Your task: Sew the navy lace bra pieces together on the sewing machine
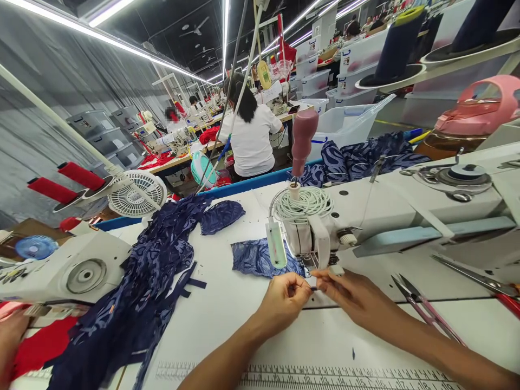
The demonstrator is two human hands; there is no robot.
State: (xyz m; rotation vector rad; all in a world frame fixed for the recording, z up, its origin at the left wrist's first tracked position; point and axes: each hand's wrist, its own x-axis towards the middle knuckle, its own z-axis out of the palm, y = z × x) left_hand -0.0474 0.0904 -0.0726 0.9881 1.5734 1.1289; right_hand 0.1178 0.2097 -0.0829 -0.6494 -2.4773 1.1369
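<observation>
My left hand (284,298) and my right hand (353,295) meet just in front of the needle area of a white sewing machine (390,216). Both hands are pinched, fingertips almost touching, on a tiny dark piece (313,288) held between them. A blue patterned fabric piece (260,257) lies flat under the machine's presser foot, just beyond my left hand. A long heap of dark blue patterned fabric strips (142,292) runs down the table to my left.
Thread snips (422,309) and red-handled scissors (487,284) lie on the right of the white table (227,319). A small white fan (136,195) and red thread cones (65,181) stand at left. A person in a white shirt (249,135) sits ahead. Another person's hand (10,338) shows at the lower left.
</observation>
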